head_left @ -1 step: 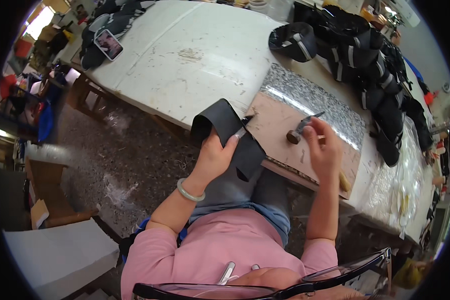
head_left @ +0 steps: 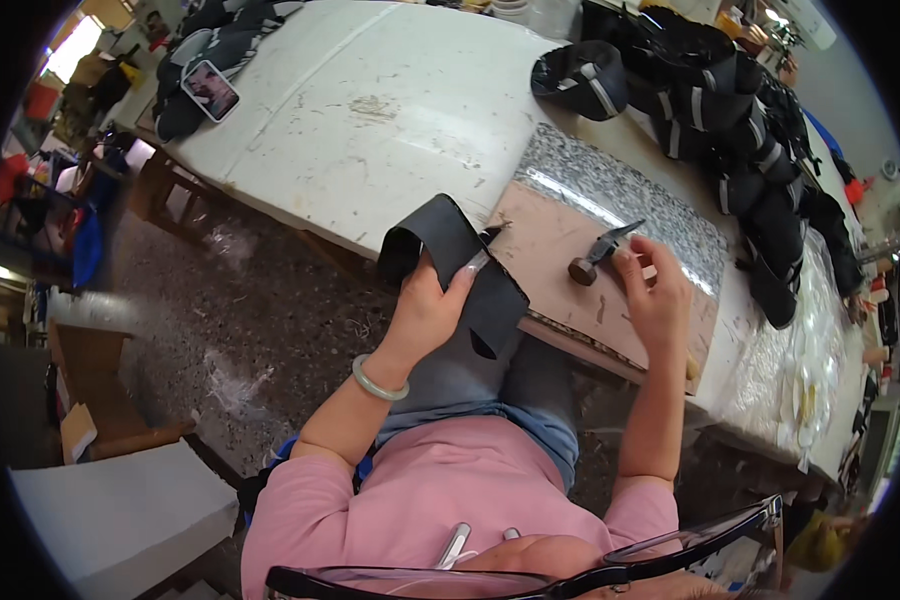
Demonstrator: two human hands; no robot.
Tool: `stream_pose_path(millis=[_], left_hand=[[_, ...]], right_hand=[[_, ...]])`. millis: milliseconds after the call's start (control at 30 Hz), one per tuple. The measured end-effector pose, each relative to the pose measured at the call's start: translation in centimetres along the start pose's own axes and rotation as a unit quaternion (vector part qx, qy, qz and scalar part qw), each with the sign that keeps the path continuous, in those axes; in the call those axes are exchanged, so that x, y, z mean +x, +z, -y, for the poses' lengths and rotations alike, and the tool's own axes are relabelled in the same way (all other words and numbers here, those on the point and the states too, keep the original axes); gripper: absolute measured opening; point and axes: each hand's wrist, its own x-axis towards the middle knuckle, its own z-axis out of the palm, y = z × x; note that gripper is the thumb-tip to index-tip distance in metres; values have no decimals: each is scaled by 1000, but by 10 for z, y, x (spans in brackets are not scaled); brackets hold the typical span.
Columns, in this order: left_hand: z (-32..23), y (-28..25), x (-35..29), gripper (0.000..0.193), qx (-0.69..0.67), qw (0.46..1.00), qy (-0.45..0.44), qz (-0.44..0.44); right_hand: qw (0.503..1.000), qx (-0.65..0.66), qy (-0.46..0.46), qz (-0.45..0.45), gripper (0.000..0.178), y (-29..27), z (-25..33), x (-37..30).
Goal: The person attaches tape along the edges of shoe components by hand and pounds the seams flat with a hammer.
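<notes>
My left hand grips a folded black strap at the near edge of the counter, its lower end hanging over my lap. My right hand is closed around a small hammer, whose head rests on the pinkish board lying over a speckled stone slab. More black straps are heaped beyond, and a phone lies far left.

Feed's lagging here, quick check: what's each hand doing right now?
Left hand: closed on the folded black leather piece.
Right hand: closed around the hammer, its head on the board.
</notes>
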Motion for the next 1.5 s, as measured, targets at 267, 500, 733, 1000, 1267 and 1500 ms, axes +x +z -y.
stream_pose_path(millis=[267,500,733,1000,1267,1500], left_hand=[[4,27,0,39,103,994,32,0],[5,24,0,37,222,960,166,-44],[6,24,2,54,191,975,112,8],[0,19,14,59,61,997,-5,50],[7,19,11,73,81,989,-4,120],[12,20,9,74,90,986,-16,140]], right_hand=[[988,-69,-15,135,37,-14,-37,4],[996,23,-57,72,33,-9,0,-12],[963,4,-249,107,34,3,37,-5],[936,-89,-294,171,26,6,46,-10],[946,-58,-270,172,24,9,37,-4],[938,-91,-293,162,23,12,42,4]])
